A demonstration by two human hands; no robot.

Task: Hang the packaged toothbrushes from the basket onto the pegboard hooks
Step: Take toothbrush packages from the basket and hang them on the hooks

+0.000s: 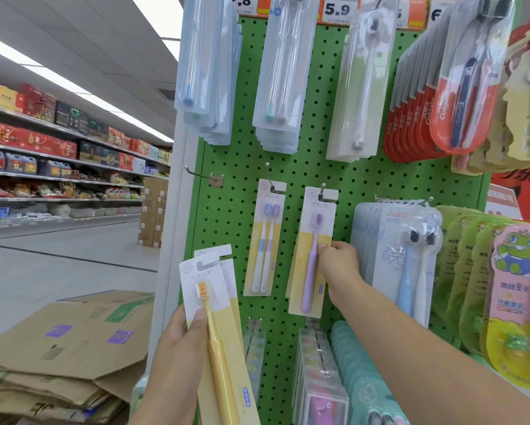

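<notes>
the purple toothbrush pack [311, 256], a yellow-and-white card with one lilac brush, hangs from a pegboard hook [322, 191], pinched at its right edge by the right hand [338, 262]. the left hand [177, 348] grips a fan of similar packs, a yellow toothbrush pack [214, 326] in front, thumb pressed on it. both are against the green pegboard [233, 216], with flattened cardboard boxes [64, 348] at the left.

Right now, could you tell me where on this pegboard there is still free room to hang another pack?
The bare hook on the left of the middle row is free, with open green pegboard below it, left of the two-brush pack. Rightward is crowded: the right hand holds the purple toothbrush pack on its hook, then dense stacks.
</notes>
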